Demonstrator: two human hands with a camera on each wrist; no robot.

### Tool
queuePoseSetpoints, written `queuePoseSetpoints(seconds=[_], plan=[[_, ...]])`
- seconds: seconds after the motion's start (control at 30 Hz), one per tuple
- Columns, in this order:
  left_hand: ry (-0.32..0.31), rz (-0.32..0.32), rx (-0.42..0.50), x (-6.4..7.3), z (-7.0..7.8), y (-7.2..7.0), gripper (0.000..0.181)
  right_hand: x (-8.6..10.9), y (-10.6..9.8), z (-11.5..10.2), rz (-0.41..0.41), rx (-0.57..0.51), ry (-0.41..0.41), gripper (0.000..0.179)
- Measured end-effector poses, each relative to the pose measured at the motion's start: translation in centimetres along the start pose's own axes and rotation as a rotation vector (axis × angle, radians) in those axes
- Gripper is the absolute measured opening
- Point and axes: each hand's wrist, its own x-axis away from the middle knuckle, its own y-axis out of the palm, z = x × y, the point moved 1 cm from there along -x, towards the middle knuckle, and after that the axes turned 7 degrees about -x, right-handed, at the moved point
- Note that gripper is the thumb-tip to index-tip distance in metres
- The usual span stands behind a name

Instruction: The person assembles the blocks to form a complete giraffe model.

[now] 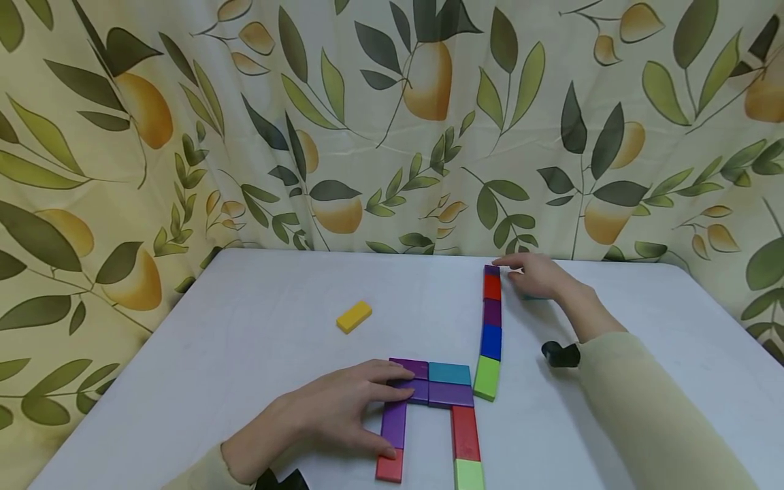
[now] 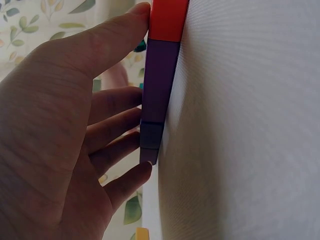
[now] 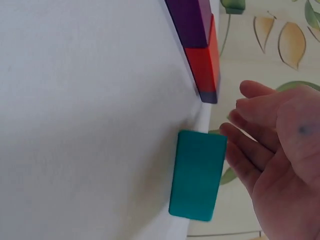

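My left hand [image 1: 343, 398] lies along the left side of a block frame, thumb at a red block [image 1: 389, 466] and fingertips on the purple blocks [image 1: 409, 369]. In the left wrist view its fingers [image 2: 117, 105] lie against a long purple block [image 2: 160, 80]. A teal block [image 1: 450, 373] and another purple block [image 1: 450, 394] continue the frame's top. At the far end of a straight row, my right hand [image 1: 539, 274] has its fingertips near a small purple block [image 1: 492, 270]. Beside that hand lies a separate teal block [image 3: 197, 175], mostly hidden in the head view.
The row runs toward me through red [image 1: 492, 287], dark purple [image 1: 492, 312], blue [image 1: 491, 341] and lime [image 1: 487, 378] blocks. A yellow block [image 1: 354, 317] lies alone at left. The frame's right leg has a red block [image 1: 465, 433] and a pale green block [image 1: 469, 474].
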Motion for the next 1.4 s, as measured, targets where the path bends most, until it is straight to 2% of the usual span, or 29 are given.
queuePoseSetpoints(seconds=[0.17, 0.4, 0.8, 1.07, 1.4], plan=[[-0.015, -0.009, 0.004, 0.0, 0.1, -0.1, 0.075, 1.2, -1.0, 0.4, 0.019, -0.016, 0.006, 0.04], [0.0, 0.002, -0.008, 0.0, 0.0, 0.0, 0.075, 3.1, -2.0, 1.4, 0.034, -0.034, -0.008, 0.037], [0.007, 0.007, -0.014, 0.0, 0.0, 0.1, 0.074, 5.0, -1.9, 2.9, 0.017, -0.022, -0.011, 0.034], [-0.001, 0.005, -0.008, 0.0, 0.0, 0.0, 0.075, 5.3, -1.4, 3.3, 0.032, -0.03, 0.002, 0.035], [-0.01, 0.001, 0.003, 0.1, 0.1, 0.0, 0.075, 4.5, -0.8, 3.4, 0.095, -0.019, 0.016, 0.034]])
